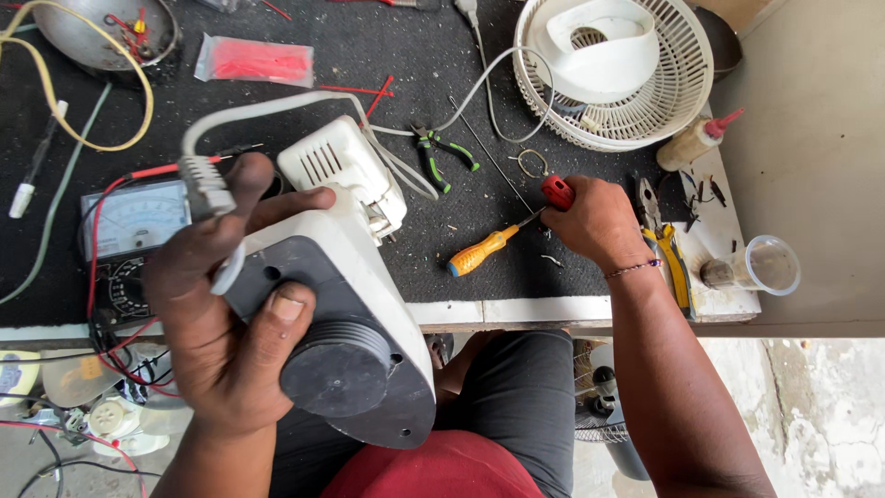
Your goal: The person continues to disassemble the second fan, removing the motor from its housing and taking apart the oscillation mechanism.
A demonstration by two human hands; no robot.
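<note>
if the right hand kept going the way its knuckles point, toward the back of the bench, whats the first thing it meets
Probably the small wire ring lying just beyond the right hand, which grips a red-handled tool. Past that comes the white fan grille. Depth is hard to judge from above, so the hand might pass over the ring.

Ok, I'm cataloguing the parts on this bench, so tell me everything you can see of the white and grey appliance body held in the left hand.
The fan motor housing looks like moulded plastic: a white shell with a dark grey underside and a round, ribbed grey boss. A white block with vent slots sits at its far end, and a white cord loops out from there. It is lifted above the black bench mat, tilted, underside up. The left hand grips it, thumb on the grey face, also pinching a grey ribbed cord sleeve. The right hand is apart from it.
</note>
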